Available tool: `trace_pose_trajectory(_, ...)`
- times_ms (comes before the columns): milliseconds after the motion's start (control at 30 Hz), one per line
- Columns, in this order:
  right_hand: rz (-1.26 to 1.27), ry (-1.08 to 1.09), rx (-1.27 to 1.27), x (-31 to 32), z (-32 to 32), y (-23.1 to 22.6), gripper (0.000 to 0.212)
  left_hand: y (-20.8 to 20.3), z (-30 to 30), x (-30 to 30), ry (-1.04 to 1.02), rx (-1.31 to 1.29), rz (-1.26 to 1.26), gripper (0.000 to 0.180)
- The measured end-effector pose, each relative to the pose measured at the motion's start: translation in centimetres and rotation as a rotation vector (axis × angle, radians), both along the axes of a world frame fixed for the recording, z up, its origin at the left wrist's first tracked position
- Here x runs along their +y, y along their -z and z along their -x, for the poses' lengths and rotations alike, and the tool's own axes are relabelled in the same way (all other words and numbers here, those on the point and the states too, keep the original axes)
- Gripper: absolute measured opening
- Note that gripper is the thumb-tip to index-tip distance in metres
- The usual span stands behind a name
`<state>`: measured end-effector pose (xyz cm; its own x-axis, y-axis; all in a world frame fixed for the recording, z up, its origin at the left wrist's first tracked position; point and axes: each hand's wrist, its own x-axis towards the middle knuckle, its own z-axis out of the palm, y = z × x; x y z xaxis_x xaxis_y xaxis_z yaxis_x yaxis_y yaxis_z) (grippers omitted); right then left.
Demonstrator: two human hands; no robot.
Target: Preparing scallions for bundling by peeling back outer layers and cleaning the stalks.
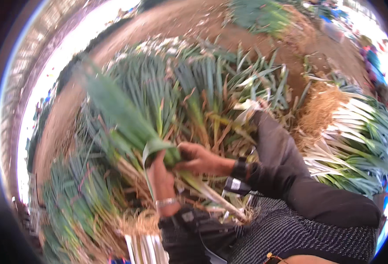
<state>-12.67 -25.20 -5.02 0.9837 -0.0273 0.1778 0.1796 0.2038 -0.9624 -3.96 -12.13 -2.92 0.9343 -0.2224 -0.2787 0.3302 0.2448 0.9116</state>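
A leek [125,110] lies slantwise across my front. Its broad green leaves point to the far left, blurred by motion, and its pale stem [216,198] runs down to a tuft of roots near my body. My left hand [161,176] is closed around the leaves, with one leaf looped over beside it. Right next to it, my right hand [200,159] grips the same leek from the other side, fingers curled in. Part of the leek between the hands is hidden by the fingers.
Beyond my hands lie rows of green leeks [145,83], and another heap [77,189] at the near left. On the right is a pile with white stems [334,149] and brown roots. Loose trimmings [257,105] litter the middle. Farther back, bare soil [176,22] surrounds another green heap [260,15].
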Motion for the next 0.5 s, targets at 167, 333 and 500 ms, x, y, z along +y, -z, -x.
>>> trace_pose_trajectory(167, -0.184, -0.042, 0.057, 0.3, 0.7, 2.3, 0.030, 1.1, 0.7, -1.1, -0.084, 0.027, 0.118, 0.036)
trace_pose_trajectory(333, -0.165, -0.052, 0.120, 1.2, 2.5, 2.2, 0.029, 1.6, 1.0, -0.6, -0.048, -0.108, 0.090, 0.035)
trace_pose_trajectory(500, -0.140, -0.058, 0.150, 0.9, 5.2, -0.2, 0.033, 2.5, 0.8, -0.7, 0.069, -0.334, -0.222, 0.051)
